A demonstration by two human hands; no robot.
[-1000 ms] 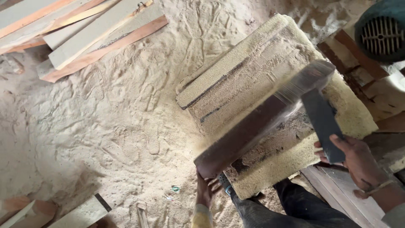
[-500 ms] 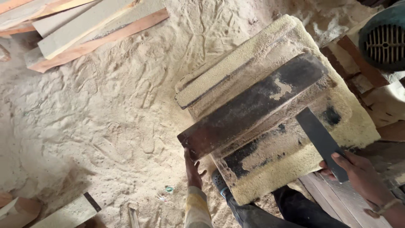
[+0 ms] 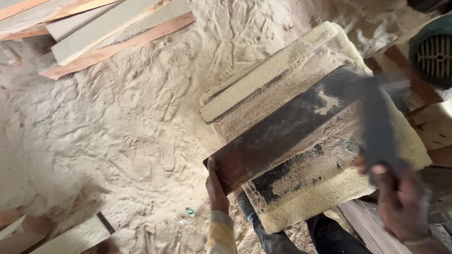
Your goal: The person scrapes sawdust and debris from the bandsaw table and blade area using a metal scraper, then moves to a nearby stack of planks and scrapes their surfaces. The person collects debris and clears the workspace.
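A dark plank [image 3: 287,129] is laid slantwise across a block [image 3: 301,141] thickly coated in sawdust, running from the lower left up toward the upper right. Its near end is gripped by the left hand [image 3: 216,188], with the fingers closed around the plank's lower corner. A flat dark blade [image 3: 376,127] is held in the right hand [image 3: 400,202], the fist closed on its lower end; the blade is blurred and is laid over the far part of the plank, though whether the two are touching cannot be told. Dark patches are seen on the block where the sawdust is thinner. Below the block, dark trousers [image 3: 329,235] and a shoe [image 3: 249,209] are seen.

The floor [image 3: 117,127] is covered all over with pale sawdust, marked by ridges and footprints. A stack of boards [image 3: 113,28], pale and reddish, is laid at the upper left. More boards [image 3: 75,235] are seen at the lower left corner. A small green scrap [image 3: 190,211] is lying in the sawdust near the left hand. At the upper right edge a round green grille [image 3: 435,54] is partly seen, with wooden pieces [image 3: 438,127] stacked beneath it
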